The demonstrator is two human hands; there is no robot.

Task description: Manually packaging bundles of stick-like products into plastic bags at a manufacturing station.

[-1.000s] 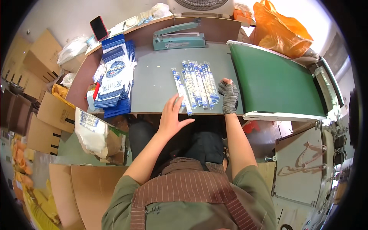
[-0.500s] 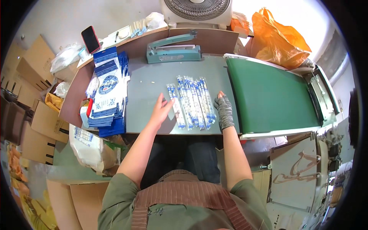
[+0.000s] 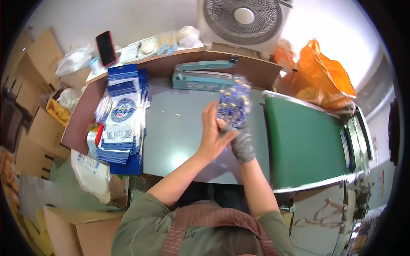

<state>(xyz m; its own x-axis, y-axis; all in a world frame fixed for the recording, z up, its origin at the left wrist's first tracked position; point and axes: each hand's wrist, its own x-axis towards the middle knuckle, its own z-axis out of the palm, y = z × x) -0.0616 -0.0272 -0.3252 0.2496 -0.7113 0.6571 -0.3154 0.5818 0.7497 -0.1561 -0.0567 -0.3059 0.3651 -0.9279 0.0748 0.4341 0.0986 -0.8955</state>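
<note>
No longer spread on the surface [image 3: 168,134], the wrapped sticks [image 3: 233,101] are one bundle toward its one o'clock, in the closed grip of left hand [image 3: 211,133] and gloved right hand [image 3: 242,144], apparently all gathered.

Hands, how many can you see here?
2: the bare left hand and the grey-gloved right hand, close together at the near end of the bundle of slim packets. No others show.

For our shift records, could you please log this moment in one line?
left hand: bare, holding packets; right hand: gloved, holding packets; sealer: far side of table; pouches: stacked at left
</note>
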